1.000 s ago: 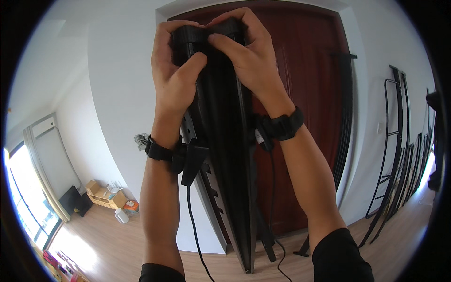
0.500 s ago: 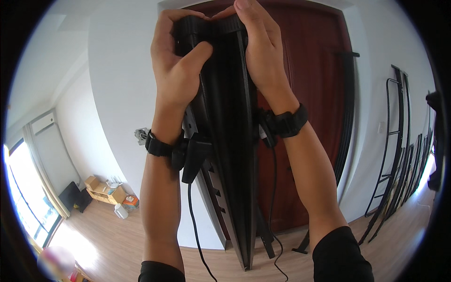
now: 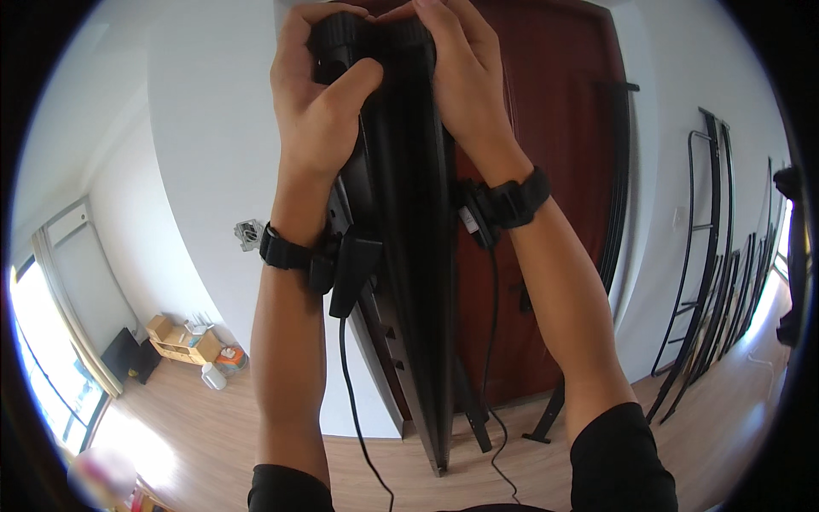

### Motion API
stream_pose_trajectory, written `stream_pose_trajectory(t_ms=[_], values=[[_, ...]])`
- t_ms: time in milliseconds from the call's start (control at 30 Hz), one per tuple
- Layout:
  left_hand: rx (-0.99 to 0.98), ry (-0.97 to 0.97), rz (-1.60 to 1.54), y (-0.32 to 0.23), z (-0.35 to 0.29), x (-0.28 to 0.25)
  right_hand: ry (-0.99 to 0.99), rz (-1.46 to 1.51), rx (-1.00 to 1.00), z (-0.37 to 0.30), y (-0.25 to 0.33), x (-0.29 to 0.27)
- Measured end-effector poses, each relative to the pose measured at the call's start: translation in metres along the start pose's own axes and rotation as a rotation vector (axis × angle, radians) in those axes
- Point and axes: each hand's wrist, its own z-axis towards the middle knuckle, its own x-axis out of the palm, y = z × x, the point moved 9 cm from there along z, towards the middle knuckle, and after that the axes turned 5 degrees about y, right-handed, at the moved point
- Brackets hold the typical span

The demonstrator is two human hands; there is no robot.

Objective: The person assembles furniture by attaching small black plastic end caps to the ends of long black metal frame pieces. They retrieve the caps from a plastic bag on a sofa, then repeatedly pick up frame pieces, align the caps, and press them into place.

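Observation:
Long black metal bars [image 3: 411, 222] stand on end in front of me, side by side, with ribbed black caps at their top ends. My left hand [image 3: 317, 115] is closed round the left side of the tops, its thumb lying across the front. On the other side my right hand [image 3: 467, 81] grips the same bars, fingers curled over the upper edge. Around my left wrist is a black strap with a device [image 3: 356, 266], and another strapped device [image 3: 512, 203] sits on my right wrist; cables hang from both. The bars narrow away toward the wooden floor.
Behind the bars is a dark red door [image 3: 546, 256]. Black metal frame parts [image 3: 701, 230] lean on the right-hand wall, and another black bar [image 3: 621, 171] stands beside the door. A low wooden cabinet [image 3: 189, 346] and a white kettle [image 3: 213, 375] are at the far left.
The view has shifted a little, so the door and wall parts sit slightly further left. Both hands keep their hold on the bars, whose lower end appears slightly higher and further left.

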Motion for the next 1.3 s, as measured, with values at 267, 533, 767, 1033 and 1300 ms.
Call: stream_pose_trajectory(t_ms=[267,533,767,1033,1300], values=[[-0.039,-0.065,-0.094,-0.011,0.003,0.012,0.007,-0.118,-0.020,-0.002,0.022,-0.010],[-0.178,-0.037,-0.035,0.016,-0.002,0.017,0.104,-0.409,0.179,-0.014,0.001,-0.015],[-0.093,-0.050,0.180,0.010,-0.011,-0.008,0.058,-0.317,0.534,-0.109,-0.005,-0.044],[-0.085,-0.049,0.165,-0.021,-0.027,-0.102,0.630,-0.685,1.614,-0.538,0.013,-0.064],[-0.183,-0.059,0.526,-0.079,-0.026,-0.202,0.085,0.690,2.528,-0.839,0.072,0.089]])
